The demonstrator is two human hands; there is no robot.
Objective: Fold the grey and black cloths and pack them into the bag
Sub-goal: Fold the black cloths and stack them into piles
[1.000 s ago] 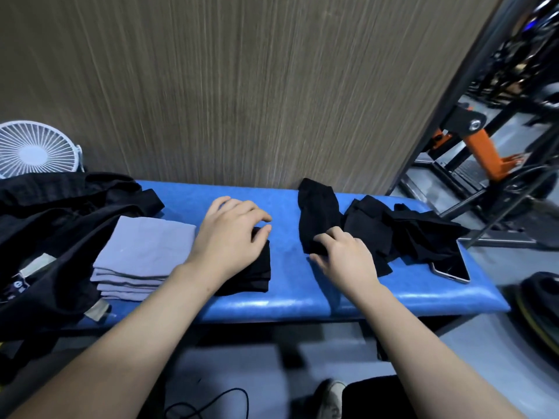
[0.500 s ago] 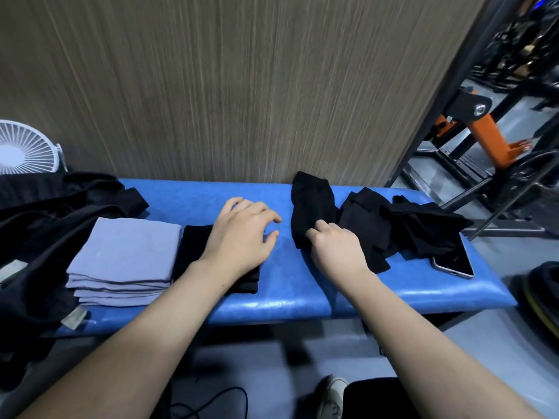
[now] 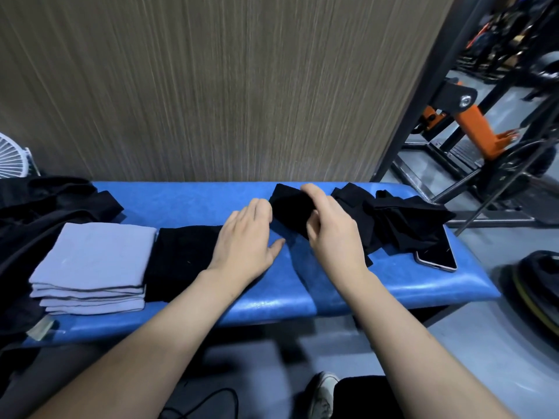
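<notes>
Head view: at a blue counter (image 3: 302, 300), the right hand (image 3: 329, 234) grips a loose black cloth (image 3: 290, 210) in curled fingers, while the left hand (image 3: 245, 240) lies beside it, fingers straight and flat, holding nothing. Folded grey cloths (image 3: 93, 261) and a folded black stack (image 3: 181, 261) sit side by side to the left, next to the open black bag (image 3: 36, 225). An unfolded black pile (image 3: 399, 225) waits at right, partly covering a phone (image 3: 438, 258) near the counter's edge; pulling cloth from that pile could likely drag the phone off. A white fan (image 3: 12, 158) stands behind the bag.
</notes>
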